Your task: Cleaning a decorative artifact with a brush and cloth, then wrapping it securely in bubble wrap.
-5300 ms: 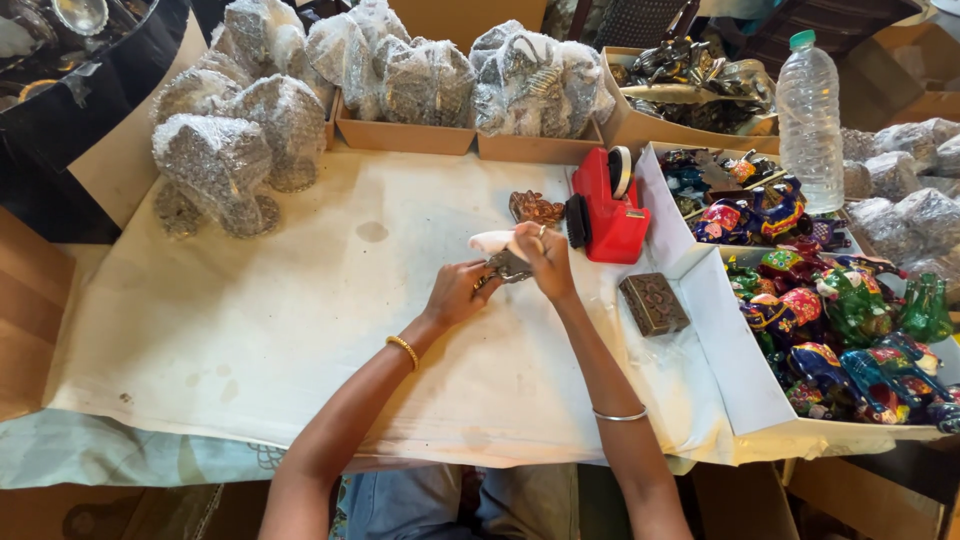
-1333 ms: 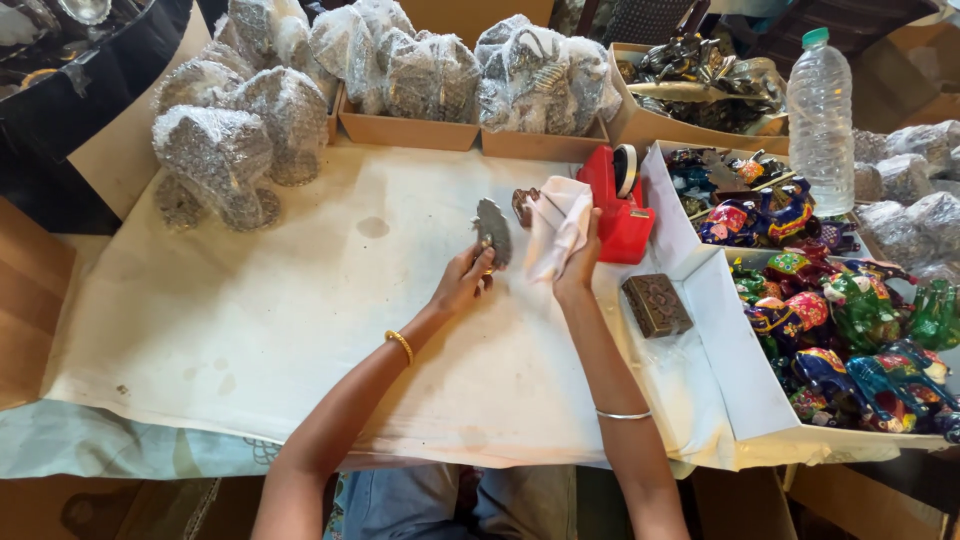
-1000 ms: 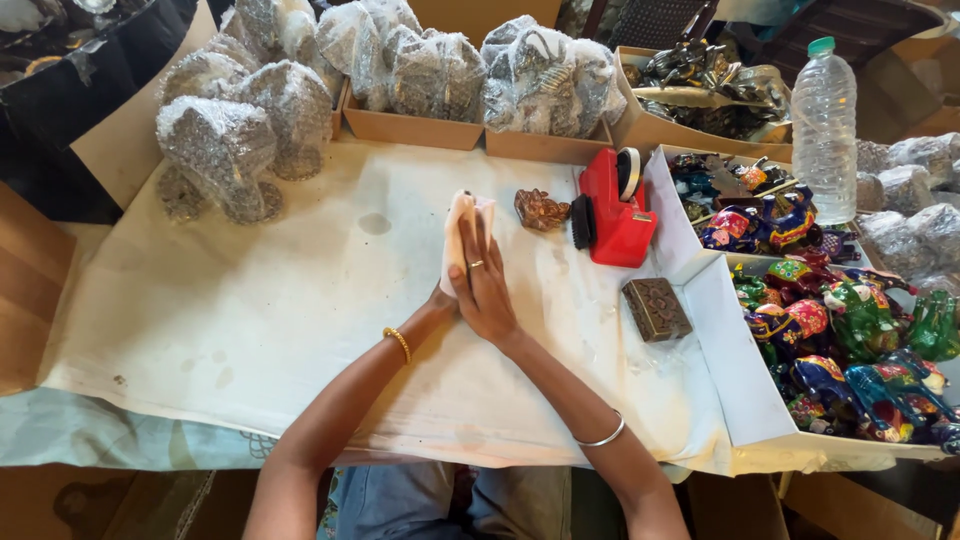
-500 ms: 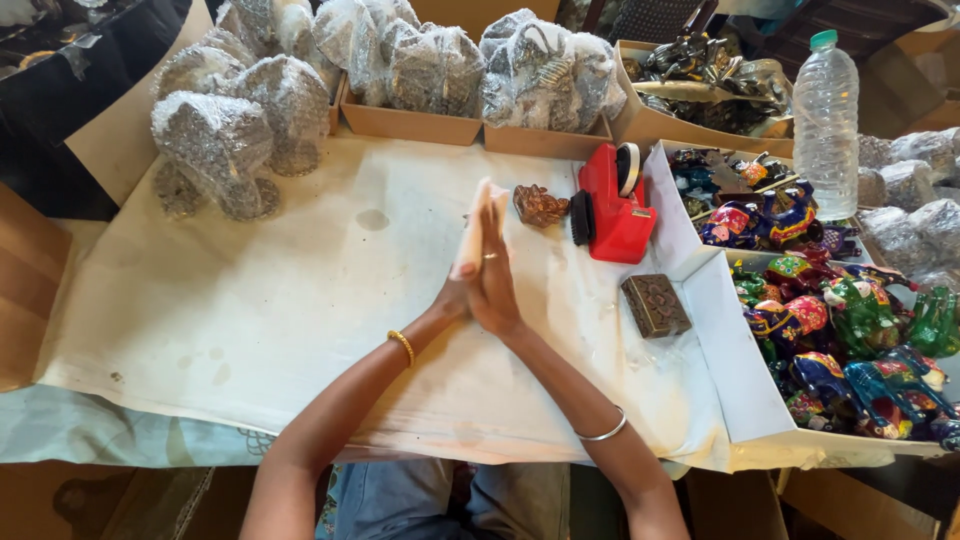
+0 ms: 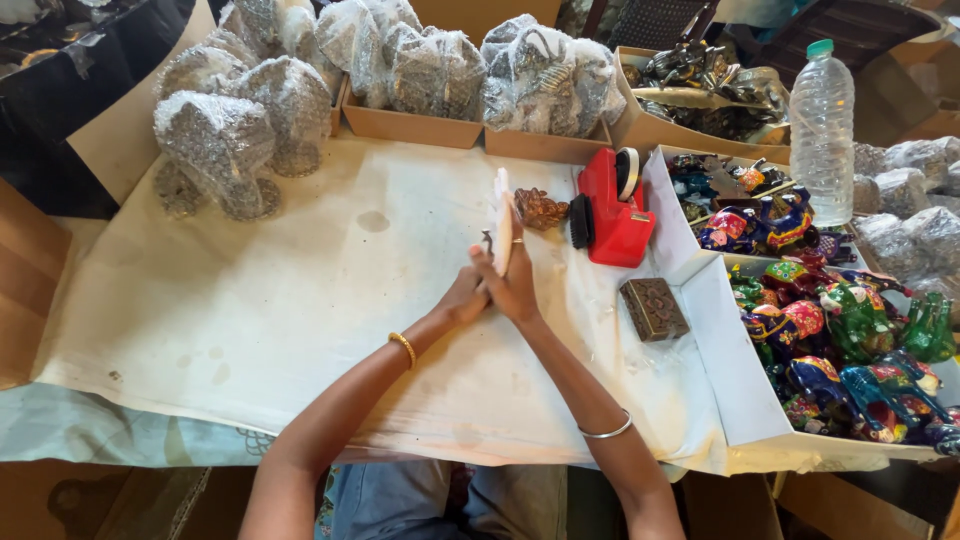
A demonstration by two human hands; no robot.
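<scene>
Left hand (image 5: 462,298) and right hand (image 5: 517,285) pressed together gripping an upright white wrapped piece (image 5: 503,215), red tape dispenser (image 5: 612,208) just right, small brown figurine (image 5: 541,208) beyond.

Open white table cover (image 5: 250,310) lies left of the hands. To the right, a red tape dispenser (image 5: 612,208), small brown figurine (image 5: 541,208) and patterned box (image 5: 652,308) crowd the way; wrapped bundles (image 5: 225,140) and cardboard trays (image 5: 410,125) block the far edge.

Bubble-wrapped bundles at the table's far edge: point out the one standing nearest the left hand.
The front bundle at far left: it stands on the white sheet, outside the cardboard trays holding others.
</scene>
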